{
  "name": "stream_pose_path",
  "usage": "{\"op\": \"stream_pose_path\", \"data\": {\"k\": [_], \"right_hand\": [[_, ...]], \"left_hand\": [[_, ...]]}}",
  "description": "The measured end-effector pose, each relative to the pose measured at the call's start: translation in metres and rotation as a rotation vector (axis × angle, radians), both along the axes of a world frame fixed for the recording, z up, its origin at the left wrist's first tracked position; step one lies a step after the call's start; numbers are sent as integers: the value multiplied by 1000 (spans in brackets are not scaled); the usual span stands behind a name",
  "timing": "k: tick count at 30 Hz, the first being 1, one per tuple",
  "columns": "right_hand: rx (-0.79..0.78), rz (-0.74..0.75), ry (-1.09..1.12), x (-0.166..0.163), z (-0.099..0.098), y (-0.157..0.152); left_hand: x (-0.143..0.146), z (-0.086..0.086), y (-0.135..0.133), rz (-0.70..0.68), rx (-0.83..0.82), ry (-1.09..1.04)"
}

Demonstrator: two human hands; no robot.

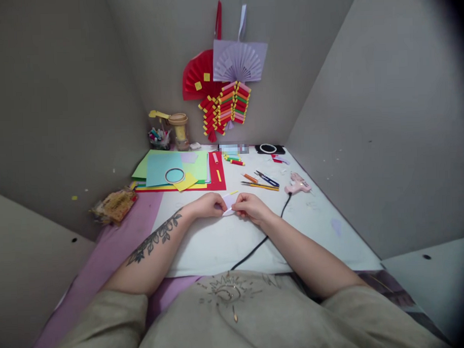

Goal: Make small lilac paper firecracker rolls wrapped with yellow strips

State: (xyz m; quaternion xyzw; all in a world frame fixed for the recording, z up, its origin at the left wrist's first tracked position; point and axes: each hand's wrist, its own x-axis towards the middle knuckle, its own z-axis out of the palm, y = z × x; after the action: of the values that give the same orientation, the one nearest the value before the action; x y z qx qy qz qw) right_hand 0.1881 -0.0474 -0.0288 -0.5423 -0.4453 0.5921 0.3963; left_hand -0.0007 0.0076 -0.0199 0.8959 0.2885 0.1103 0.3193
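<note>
A small pale lilac paper (230, 200) is held low over the white table, its near edge curled into a narrow roll. My left hand (211, 205) pinches the roll's left end. At its right end, my right hand (250, 206) grips it with thumb and fingers. Just beyond the paper shows a thin yellow strip (234, 193). Past my right hand lie a pencil (261, 186), dark-handled snips (268, 179) and a short orange piece (250, 178). Several small rolled paper tubes (234, 159) in red, green and yellow rest further back.
Coloured paper sheets (155, 164) are stacked at the left with a tape roll (174, 175) on top. A pink glue gun (298, 184) sits at the right, its black cord (253, 250) running under my right arm. Paper fan decorations (240, 62) hang on the back wall.
</note>
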Motion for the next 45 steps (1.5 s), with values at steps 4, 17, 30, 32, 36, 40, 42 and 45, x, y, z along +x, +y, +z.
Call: {"op": "stream_pose_path", "data": {"k": [4,17,30,32,36,40,42,45], "right_hand": [[3,-3,-1,-1,-1,1],[80,-58,-66,-3,-6,-2],[122,-71,-112,-5,-8,-4],[133,-74,-125,-5,-8,-4],[156,-71,-149,-5,-9,-4],[169,-64,-165,-4,-12,-3],[172,-56,-164,-3,-13,-3],[175,-52,-162,-3,-13,-2]], "left_hand": [[-2,-2,2,-3,-15,14],[-4,-5,5,13,-57,13],[-5,-4,5,2,-51,-11],[-5,-2,4,-8,-50,-5],[-5,2,2,-17,-49,4],[-4,3,2,-19,-60,6],[-4,2,2,-19,-60,3],[-4,-1,3,-19,-50,-11]]}}
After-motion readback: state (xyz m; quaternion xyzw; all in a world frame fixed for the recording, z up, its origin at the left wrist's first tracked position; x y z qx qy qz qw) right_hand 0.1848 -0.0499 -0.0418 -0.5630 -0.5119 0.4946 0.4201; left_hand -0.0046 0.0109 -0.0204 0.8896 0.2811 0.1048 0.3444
